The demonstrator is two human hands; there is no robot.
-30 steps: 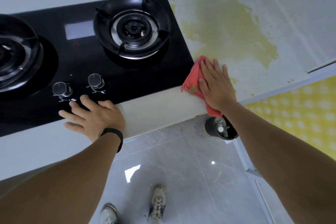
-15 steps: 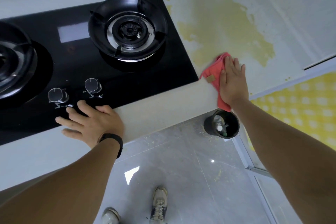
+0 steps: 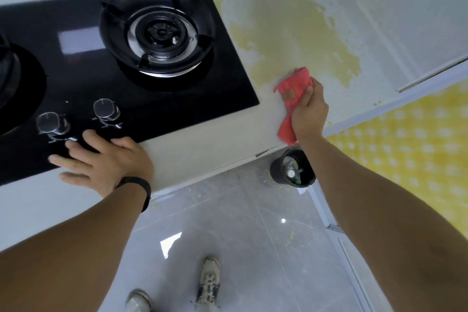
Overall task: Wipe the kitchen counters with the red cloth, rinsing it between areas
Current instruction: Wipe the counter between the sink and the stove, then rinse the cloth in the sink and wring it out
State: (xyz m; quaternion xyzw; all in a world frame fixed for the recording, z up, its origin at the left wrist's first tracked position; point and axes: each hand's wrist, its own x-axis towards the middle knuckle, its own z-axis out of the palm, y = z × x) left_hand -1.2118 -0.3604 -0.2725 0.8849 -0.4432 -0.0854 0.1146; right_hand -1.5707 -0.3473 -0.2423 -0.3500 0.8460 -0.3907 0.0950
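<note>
The red cloth (image 3: 293, 88) lies bunched on the pale counter (image 3: 215, 139), just right of the black hob. My right hand (image 3: 309, 111) grips it with curled fingers, and one end of the cloth hangs past the counter's front edge. A broad yellow stain (image 3: 298, 40) covers the counter behind the cloth. My left hand (image 3: 106, 159) rests flat with spread fingers on the hob's front edge, below the two knobs.
The black glass gas hob (image 3: 126, 78) has a burner (image 3: 158, 30) at centre and two knobs (image 3: 106, 110) near the front. A small black bin (image 3: 292, 168) stands on the grey floor below the counter edge. Yellow patterned surface (image 3: 405, 149) at right.
My right hand has slid the cloth to the right along the counter, and its fingers have gone from flat on the cloth to curled around it. The left hand stayed in place.
</note>
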